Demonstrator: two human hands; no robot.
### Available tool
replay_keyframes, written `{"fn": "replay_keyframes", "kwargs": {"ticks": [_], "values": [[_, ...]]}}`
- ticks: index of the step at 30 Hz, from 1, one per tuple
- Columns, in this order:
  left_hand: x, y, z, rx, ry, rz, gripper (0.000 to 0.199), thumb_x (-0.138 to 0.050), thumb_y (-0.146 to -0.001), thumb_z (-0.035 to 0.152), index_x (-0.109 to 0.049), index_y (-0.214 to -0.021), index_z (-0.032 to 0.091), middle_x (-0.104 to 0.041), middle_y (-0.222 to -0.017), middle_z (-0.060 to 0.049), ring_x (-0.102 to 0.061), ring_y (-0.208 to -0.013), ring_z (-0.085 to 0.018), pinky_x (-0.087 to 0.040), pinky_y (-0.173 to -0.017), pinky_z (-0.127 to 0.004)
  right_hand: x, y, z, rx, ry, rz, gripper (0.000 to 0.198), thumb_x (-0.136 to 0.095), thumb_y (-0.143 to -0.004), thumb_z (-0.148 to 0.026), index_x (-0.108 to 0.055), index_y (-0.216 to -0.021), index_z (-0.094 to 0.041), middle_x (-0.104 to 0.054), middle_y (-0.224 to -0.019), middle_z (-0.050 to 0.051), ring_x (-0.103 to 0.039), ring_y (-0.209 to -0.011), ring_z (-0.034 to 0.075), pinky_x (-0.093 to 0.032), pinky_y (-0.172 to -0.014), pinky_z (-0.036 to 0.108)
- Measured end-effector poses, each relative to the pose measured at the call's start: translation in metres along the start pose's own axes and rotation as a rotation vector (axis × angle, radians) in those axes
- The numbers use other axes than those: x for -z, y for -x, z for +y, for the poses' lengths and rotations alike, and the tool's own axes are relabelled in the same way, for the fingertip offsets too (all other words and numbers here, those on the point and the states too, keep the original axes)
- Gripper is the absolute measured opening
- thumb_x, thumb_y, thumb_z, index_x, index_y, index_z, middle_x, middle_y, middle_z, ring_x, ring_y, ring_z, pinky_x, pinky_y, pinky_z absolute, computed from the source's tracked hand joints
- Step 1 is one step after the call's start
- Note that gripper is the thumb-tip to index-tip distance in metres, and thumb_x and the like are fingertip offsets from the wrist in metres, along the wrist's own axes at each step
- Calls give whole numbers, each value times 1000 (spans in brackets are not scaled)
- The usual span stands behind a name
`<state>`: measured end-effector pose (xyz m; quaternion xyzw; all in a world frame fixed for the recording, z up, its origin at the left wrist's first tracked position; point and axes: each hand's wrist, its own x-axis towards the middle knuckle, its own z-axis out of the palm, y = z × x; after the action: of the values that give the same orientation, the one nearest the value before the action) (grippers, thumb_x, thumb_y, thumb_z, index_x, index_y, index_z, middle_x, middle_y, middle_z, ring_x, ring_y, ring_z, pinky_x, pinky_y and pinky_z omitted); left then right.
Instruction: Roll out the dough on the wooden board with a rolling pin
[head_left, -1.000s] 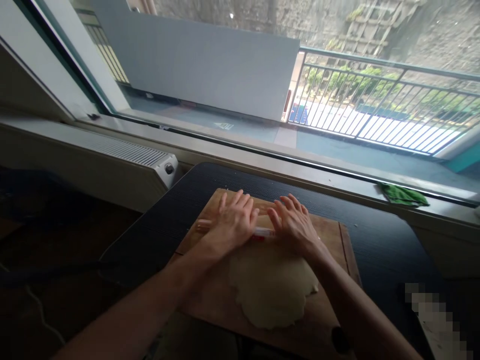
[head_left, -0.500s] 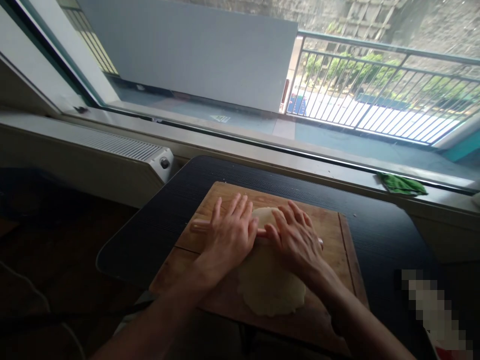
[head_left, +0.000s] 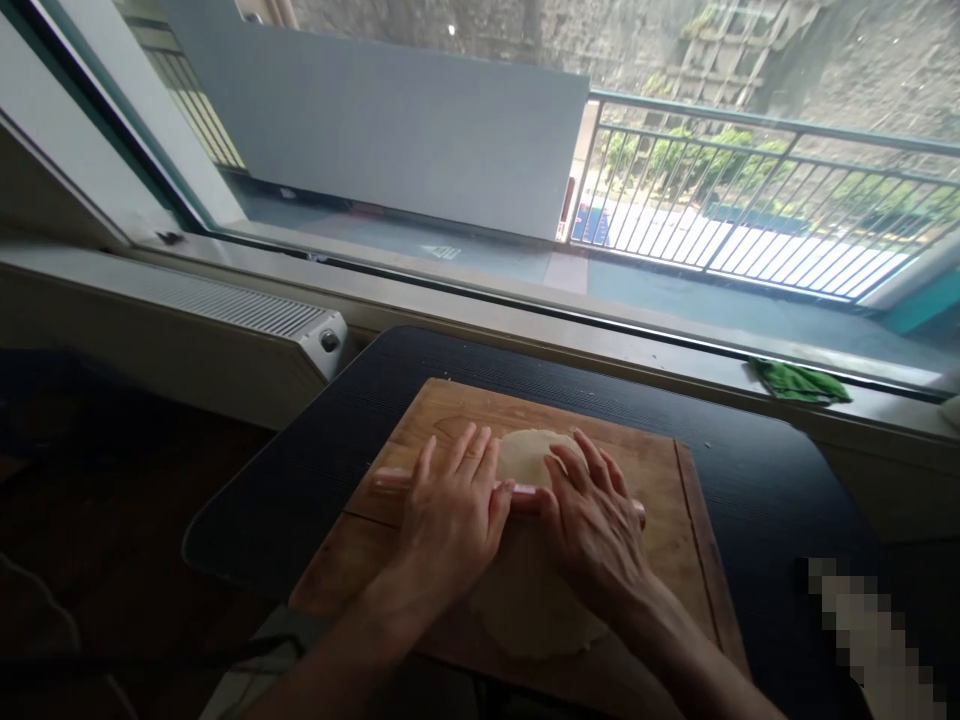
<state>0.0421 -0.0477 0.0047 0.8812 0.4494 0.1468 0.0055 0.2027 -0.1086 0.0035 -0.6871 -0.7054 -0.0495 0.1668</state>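
A rolling pin (head_left: 525, 498) lies crosswise over a flat, pale sheet of dough (head_left: 536, 615). My left hand (head_left: 454, 500) rests palm down on the pin's left part, its fingers stretched forward and its thumb pointing inward. On the right part presses my right hand (head_left: 596, 515), fingers spread and slightly bent over the pin and the dough's far edge. Both ends of the pin stick out past my hands. The dough extends beyond the pin on the far and near sides; my hands and wrists hide some of it. Under everything lies a wooden cutting board (head_left: 652, 460).
The board sits on a dark table (head_left: 300, 460) with rounded corners. Behind it run a windowsill (head_left: 570, 340) with a green cloth (head_left: 801, 382) and a large window. A white radiator (head_left: 225, 320) stands at left. A pixelated object (head_left: 862, 620) is at lower right.
The rolling pin has rolled a little toward me over the dough, both hands moving with it. The whole view has shifted slightly, with the table sitting lower in the picture.
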Motion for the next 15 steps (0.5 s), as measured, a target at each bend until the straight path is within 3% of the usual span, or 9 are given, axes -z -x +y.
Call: {"fn": "replay_keyframes", "kwargs": {"ticks": [3,6,8,10,15], "values": [[-7,-41,-4,67,5,11,47,-24,-95,36,-51,-126,13,-48,-137,-12,-29,-135,-26,-15,-110,-54,-6,-43,16,-65,13,5,40,-26,-95,-37,-58,-114,-20,-52,-129,7,-20,-136,25,-21,-108,42],[-13,-92,-11,147,31,-51,45,-26,-94,36,-56,-118,12,-52,-132,-13,-32,-132,-28,-21,-106,-58,-13,-96,33,-160,-6,-74,44,-23,-96,-40,-60,-107,-20,-51,-128,9,-26,-133,27,-27,-103,44],[-13,-104,-13,179,41,-92,43,-28,-93,35,-58,-114,12,-53,-131,-14,-33,-131,-29,-23,-105,-59,-14,-108,37,-218,-18,-117,45,-21,-96,-40,-60,-107,-19,-49,-130,11,-28,-132,27,-29,-101,45],[-11,-89,-10,167,44,-93,43,-28,-93,35,-57,-117,13,-51,-133,-13,-33,-132,-29,-24,-105,-58,-13,-94,32,-225,-16,-118,46,-22,-96,-41,-58,-111,-18,-46,-134,11,-27,-133,27,-29,-101,45],[-2,3,4,-34,22,21,46,-30,-93,34,-48,-131,14,-46,-139,-11,-31,-134,-27,-19,-110,-53,1,-5,10,-16,13,-59,40,-29,-95,-35,-52,-124,-19,-46,-136,7,-20,-137,25,-20,-109,43]]}}
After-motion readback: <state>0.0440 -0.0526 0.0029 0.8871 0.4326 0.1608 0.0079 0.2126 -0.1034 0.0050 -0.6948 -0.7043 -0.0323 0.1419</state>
